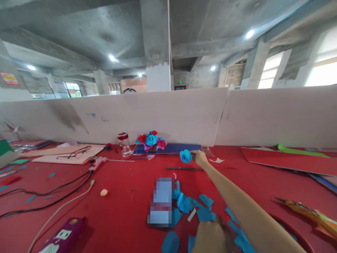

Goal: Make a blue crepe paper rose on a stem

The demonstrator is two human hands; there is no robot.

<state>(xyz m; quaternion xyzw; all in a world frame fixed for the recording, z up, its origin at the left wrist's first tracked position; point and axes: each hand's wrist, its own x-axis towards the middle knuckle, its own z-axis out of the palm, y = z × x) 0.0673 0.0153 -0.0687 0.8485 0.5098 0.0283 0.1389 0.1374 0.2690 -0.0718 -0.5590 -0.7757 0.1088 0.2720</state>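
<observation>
My right hand (200,158) reaches far forward over the red table (126,218), its fingers pinched on a blue paper rose (185,156). The rose is held just above the table, in front of a blue sheet (173,148) and to the right of a small bunch of red, blue and purple paper flowers (152,140). A thin dark stick (184,168) lies below the rose. My left hand (212,237) rests at the bottom edge among several blue paper cut-outs (188,203). Its fingers are hidden.
A white partition (171,116) closes off the back. A glass jar with a red lid (124,143), glasses (75,153) on beige paper, a glue gun (98,162), cables (52,196) and a purple power strip (63,237) lie left. Red sheets (289,160) lie right.
</observation>
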